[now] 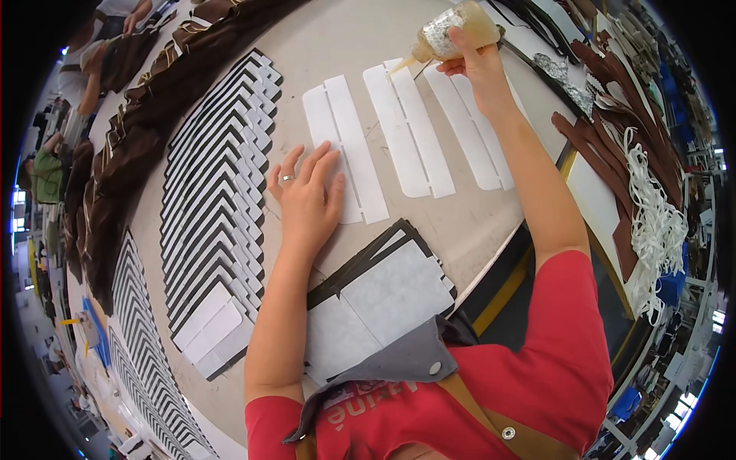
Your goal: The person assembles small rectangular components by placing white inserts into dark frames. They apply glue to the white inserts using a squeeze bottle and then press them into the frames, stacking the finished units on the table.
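Glue bottle (pixel 452 32) far right over bench (pixel 460 230), right hand (pixel 479 65) grip clenched round its body, nozzle on middle white strip (pixel 406 130). Soft, light, squeezable; hold mid-body. Left hand (pixel 307 195) flat, released, pinning near strip (pixel 345 146).

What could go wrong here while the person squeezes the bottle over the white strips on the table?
1. The right hand tilts the soft, tan squeeze bottle with its nozzle over the middle pair of flat white notched strips; a drip might land on the bare grey table.
2. The left hand presses only the edge of the left white strip pair, so the unheld pairs could shift.
3. The forearm may brush the right strip pair.
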`<control>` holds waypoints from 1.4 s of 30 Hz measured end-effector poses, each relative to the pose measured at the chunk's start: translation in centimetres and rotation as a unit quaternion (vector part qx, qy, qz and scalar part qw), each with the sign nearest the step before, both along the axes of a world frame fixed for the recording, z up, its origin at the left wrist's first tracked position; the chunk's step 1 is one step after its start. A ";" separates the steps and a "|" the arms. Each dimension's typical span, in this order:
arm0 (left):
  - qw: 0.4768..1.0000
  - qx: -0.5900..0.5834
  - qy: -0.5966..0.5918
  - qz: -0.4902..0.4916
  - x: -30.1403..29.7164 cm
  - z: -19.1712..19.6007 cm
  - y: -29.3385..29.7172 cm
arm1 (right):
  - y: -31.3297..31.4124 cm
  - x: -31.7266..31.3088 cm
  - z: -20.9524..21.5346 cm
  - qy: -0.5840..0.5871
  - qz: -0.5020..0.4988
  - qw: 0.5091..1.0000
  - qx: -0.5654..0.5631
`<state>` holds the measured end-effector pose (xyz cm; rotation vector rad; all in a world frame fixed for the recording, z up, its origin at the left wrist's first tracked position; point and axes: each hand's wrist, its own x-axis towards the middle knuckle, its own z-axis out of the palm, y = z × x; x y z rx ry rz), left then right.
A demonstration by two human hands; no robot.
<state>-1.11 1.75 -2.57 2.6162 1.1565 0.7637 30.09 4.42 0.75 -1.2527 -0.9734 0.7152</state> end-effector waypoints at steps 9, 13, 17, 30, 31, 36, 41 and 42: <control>0.995 -0.031 0.031 -0.086 3.1 1.5 -1.3 | 3.1 -0.4 0.1 -0.061 -0.019 0.997 0.032; 0.993 -0.050 0.008 -0.111 4.6 0.4 -1.6 | 3.7 -0.4 0.0 -0.077 -0.017 0.996 0.038; 0.993 -0.053 0.017 -0.105 4.8 0.2 -1.5 | 4.5 0.3 -1.2 -0.054 0.014 0.991 0.120; 0.995 -0.037 0.026 -0.093 4.9 0.4 -1.6 | 1.6 0.0 -0.4 -0.051 0.004 0.999 -0.013; 0.995 -0.036 0.027 -0.093 4.9 0.4 -1.6 | 1.1 -0.1 -0.5 -0.046 -0.005 0.999 -0.021; 0.995 -0.032 0.030 -0.092 5.1 0.3 -1.6 | -1.7 -1.0 -0.1 -0.026 0.015 0.998 -0.047; 0.995 -0.031 0.030 -0.092 5.0 0.2 -1.6 | -4.2 -1.9 0.0 -0.015 0.027 0.997 -0.065; 0.995 -0.032 0.029 -0.093 5.0 0.2 -1.6 | -4.8 -2.1 0.1 -0.018 0.027 0.997 -0.069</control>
